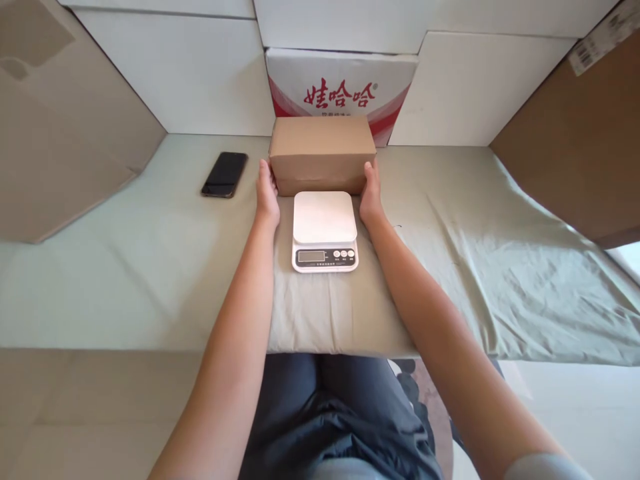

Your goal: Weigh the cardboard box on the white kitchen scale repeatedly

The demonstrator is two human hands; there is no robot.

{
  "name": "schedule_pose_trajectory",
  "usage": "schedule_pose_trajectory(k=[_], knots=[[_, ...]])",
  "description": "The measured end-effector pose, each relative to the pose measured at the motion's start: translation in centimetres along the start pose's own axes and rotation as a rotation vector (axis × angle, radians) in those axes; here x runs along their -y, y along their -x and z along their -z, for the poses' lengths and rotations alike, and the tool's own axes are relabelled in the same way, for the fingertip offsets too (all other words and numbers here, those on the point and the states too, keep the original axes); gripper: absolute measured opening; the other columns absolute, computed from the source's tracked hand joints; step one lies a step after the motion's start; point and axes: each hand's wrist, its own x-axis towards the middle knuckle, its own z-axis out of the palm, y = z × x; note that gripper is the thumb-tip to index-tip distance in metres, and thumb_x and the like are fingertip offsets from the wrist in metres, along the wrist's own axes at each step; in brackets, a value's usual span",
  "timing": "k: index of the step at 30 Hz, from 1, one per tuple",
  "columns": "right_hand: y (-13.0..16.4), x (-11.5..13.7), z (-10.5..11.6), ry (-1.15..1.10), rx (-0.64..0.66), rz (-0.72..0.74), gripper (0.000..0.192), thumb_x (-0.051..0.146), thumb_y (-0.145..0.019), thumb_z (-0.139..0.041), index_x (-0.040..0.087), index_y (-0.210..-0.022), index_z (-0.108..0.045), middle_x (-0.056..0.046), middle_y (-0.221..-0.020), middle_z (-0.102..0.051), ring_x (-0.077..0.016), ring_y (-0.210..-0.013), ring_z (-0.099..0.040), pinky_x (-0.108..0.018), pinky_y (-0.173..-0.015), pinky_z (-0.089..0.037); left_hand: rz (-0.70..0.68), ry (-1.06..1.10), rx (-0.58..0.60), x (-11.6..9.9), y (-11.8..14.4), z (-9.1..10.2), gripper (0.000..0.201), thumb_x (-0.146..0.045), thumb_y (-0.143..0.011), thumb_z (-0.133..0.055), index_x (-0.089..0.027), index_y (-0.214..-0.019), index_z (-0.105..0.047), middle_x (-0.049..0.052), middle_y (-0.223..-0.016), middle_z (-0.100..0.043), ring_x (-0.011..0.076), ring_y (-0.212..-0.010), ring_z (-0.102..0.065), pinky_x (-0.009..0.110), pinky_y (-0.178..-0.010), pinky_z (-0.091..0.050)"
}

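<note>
While both arms stretch forward over a cloth-covered worktop (150, 267), a person presses the left hand (267, 193) and the right hand (371, 195) flat against the two short ends of a plain brown box (323, 155). The fingers are extended and lie along the box's sides, palms facing each other, so each hand is open and the box is clamped between them rather than gripped by either alone. Whether the box is already clear of the cloth cannot be told; its base appears to sit on the cloth.

The box lies straight ahead of the person, at the far reach of the arms, its long axis running left to right across the view. Both hands are equally near it, one at each end. Just in front of it, between the wrists and closer to the body, sits a small white scale (325, 230) with its bare platform toward the box and its display and buttons toward the person; box and scale are close but seem just apart.

A dark phone (225, 174) lies on the cloth to the left, well apart from the left hand. Behind the box stands a white carton (341, 87) printed in red.
</note>
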Motion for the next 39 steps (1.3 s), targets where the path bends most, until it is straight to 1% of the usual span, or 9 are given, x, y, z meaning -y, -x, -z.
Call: schedule_pose_trajectory(k=[3,9,14,18,21,24,27,34,39], knots=[[0.1,0.1,0.2,0.012,0.001,-0.033,0.093,0.091,-0.086,-0.046,0.032,-0.158,-0.042,0.006,-0.169,-0.053,-0.017,-0.167,-0.03,-0.045,-0.143,-0.021,-0.005,0.018,-0.009,0.2,-0.4,-0.3,0.076,-0.091,-0.086,-0.054,-0.026,-0.117,-0.077,0.013,-0.15,-0.07,0.0331,-0.156,-0.052,0.048,-0.127,-0.046],[0.0,0.0,0.0,-0.043,-0.018,-0.038,0.095,0.082,-0.081,-0.059,0.028,-0.159,-0.043,-0.001,-0.173,-0.047,-0.0235,-0.167,-0.034,-0.049,-0.143,-0.025,0.0,0.025,0.002,0.2,-0.5,-0.5,0.074,-0.092,-0.082,-0.06,-0.026,-0.113,-0.077,0.013,-0.143,-0.074,0.0346,-0.156,-0.051,0.05,-0.127,-0.045],[2.1,1.4,1.1,0.015,-0.052,-0.073,0.109,0.08,-0.079,-0.058,0.032,-0.169,-0.02,0.0,-0.186,-0.016,-0.025,-0.175,-0.013,-0.054,-0.145,-0.016,0.011,0.023,-0.027,0.4,-0.7,-0.3,0.067,-0.084,-0.092,-0.054,-0.026,-0.117,-0.077,0.012,-0.146,-0.072,0.0334,-0.157,-0.051,0.051,-0.127,-0.046],[7.1,4.1,3.8,0.249,0.145,-0.093,0.115,0.081,-0.083,-0.062,0.038,-0.173,-0.004,0.005,-0.188,0.002,-0.0239,-0.176,0.006,-0.056,-0.145,-0.006,0.005,0.022,-0.028,0.8,-1.0,0.0,0.069,-0.084,-0.093,-0.052,-0.026,-0.121,-0.076,0.012,-0.149,-0.071,0.0329,-0.156,-0.052,0.05,-0.129,-0.044],[10.3,5.8,5.1,0.483,0.346,0.074,0.117,0.08,-0.082,-0.068,0.041,-0.173,-0.006,0.008,-0.187,0.01,-0.0276,-0.175,0.013,-0.059,-0.144,0.003,-0.047,0.018,-0.039,1.1,-1.2,0.2,0.076,-0.09,-0.086,-0.055,-0.026,-0.121,-0.077,0.011,-0.153,-0.069,0.0319,-0.16,-0.047,0.046,-0.132,-0.04],[11.5,6.1,4.7,0.647,0.499,0.197,0.129,0.08,-0.076,-0.075,0.037,-0.174,-0.003,0.003,-0.185,0.02,-0.0385,-0.173,0.021,-0.071,-0.138,0.012,-0.092,0.017,-0.061,1.3,-1.2,0.2,0.081,-0.093,-0.082,-0.058,-0.026,-0.121,-0.078,0.012,-0.156,-0.066,0.0322,-0.16,-0.047,0.047,-0.134,-0.036],[11.4,5.8,4.0,0.741,0.607,0.205,0.131,0.069,-0.077,-0.079,0.037,-0.175,0.001,0.0,-0.184,0.024,-0.0438,-0.171,0.024,-0.077,-0.134,0.016,-0.091,0.005,-0.065,1.4,-1.0,0.1,0.085,-0.095,-0.078,-0.059,-0.025,-0.123,-0.077,0.012,-0.156,-0.066,0.0323,-0.16,-0.047,0.047,-0.135,-0.035],[11.6,5.9,4.0,0.802,0.716,0.145,0.119,0.042,-0.084,-0.073,0.042,-0.174,0.005,0.006,-0.181,0.031,-0.0425,-0.17,0.026,-0.08,-0.132,0.014,-0.109,0.012,-0.051,1.1,-0.8,-0.2,0.087,-0.098,-0.074,-0.059,-0.024,-0.116,-0.078,0.013,-0.152,-0.069,0.0351,-0.16,-0.046,0.045,-0.132,-0.041],[11.5,6.1,3.8,0.703,0.65,0.049,0.124,0.05,-0.079,-0.078,0.035,-0.175,-0.001,0.001,-0.184,0.023,-0.0394,-0.172,0.023,-0.073,-0.137,0.012,-0.103,0.002,-0.045,1.0,-0.7,-0.3,0.083,-0.096,-0.076,-0.06,-0.024,-0.113,-0.078,0.014,-0.151,-0.069,0.0366,-0.159,-0.048,0.049,-0.131,-0.041]])
